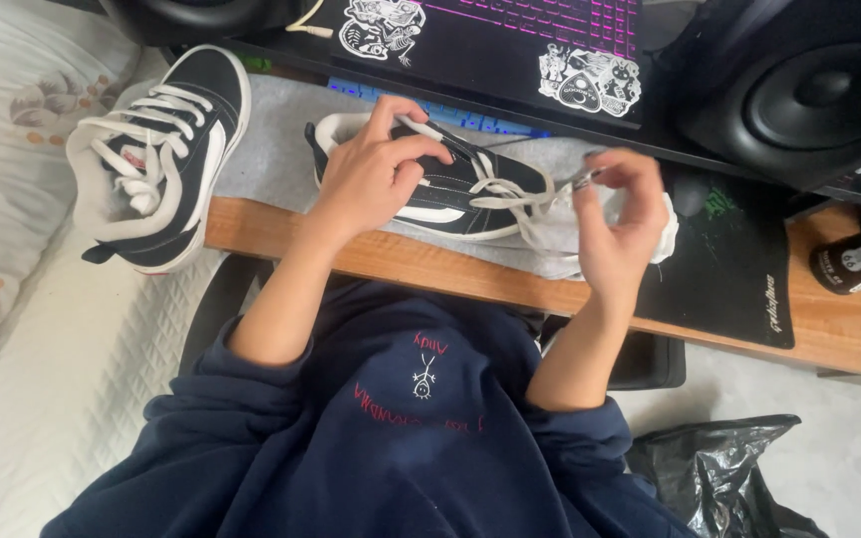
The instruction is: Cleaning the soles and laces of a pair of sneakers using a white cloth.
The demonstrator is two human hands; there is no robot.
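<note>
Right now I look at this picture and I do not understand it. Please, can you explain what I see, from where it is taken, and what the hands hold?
There is no machine here. One camera sits on a person's head and looks down, so you see their own arms and dark blue sweater. The left hand rests on a black and white shoe and pinches its white lace. The right hand pulls the lace end near the toe. The shoe lies on a grey cloth on a wooden desk. A second shoe sits at the left, half on the bed. Behind are a laptop, a speaker and a black mat.
</note>
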